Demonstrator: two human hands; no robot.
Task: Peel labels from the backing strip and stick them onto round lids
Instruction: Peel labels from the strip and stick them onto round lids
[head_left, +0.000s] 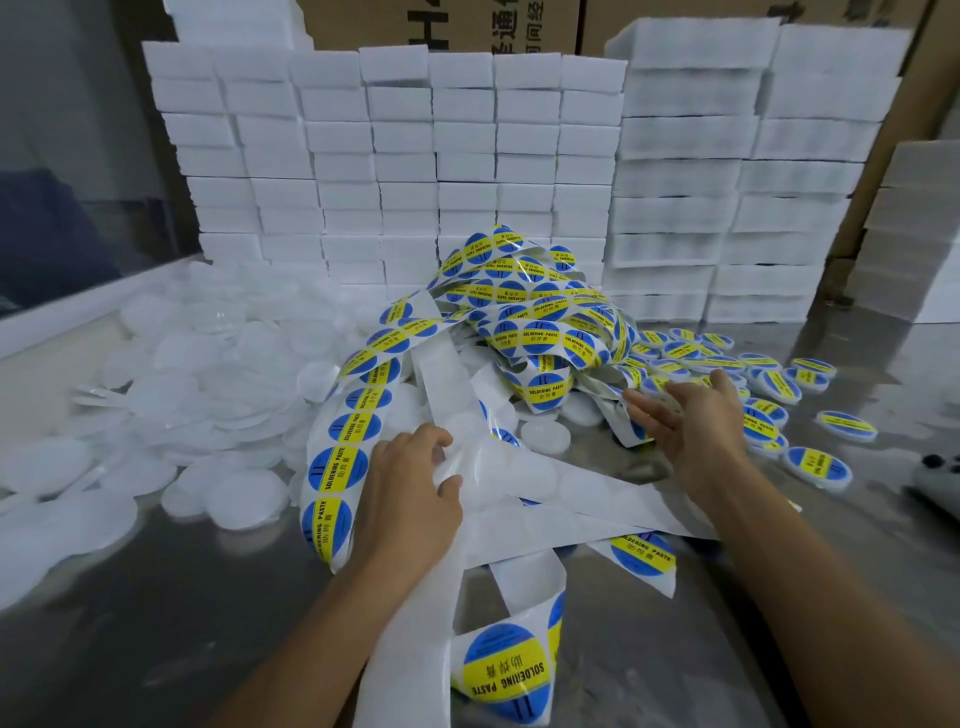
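A long white backing strip (343, 431) with round blue-and-yellow "soldering paste" labels lies tangled in a heap at the table's middle. My left hand (410, 483) rests on the strip and pinches a clear round lid (467, 457) between thumb and fingers. Further right, my right hand (691, 421) reaches out with straight fingers over the strip's loops, near the labelled lids (818, 462) scattered on the right. Plain white lids (244, 499) lie piled on the left.
Stacks of white boxes (467, 156) form a wall behind the heap, with cardboard cartons (441, 21) above. The metal table (182, 623) shows in front. A dark object (935, 467) sits at the right edge.
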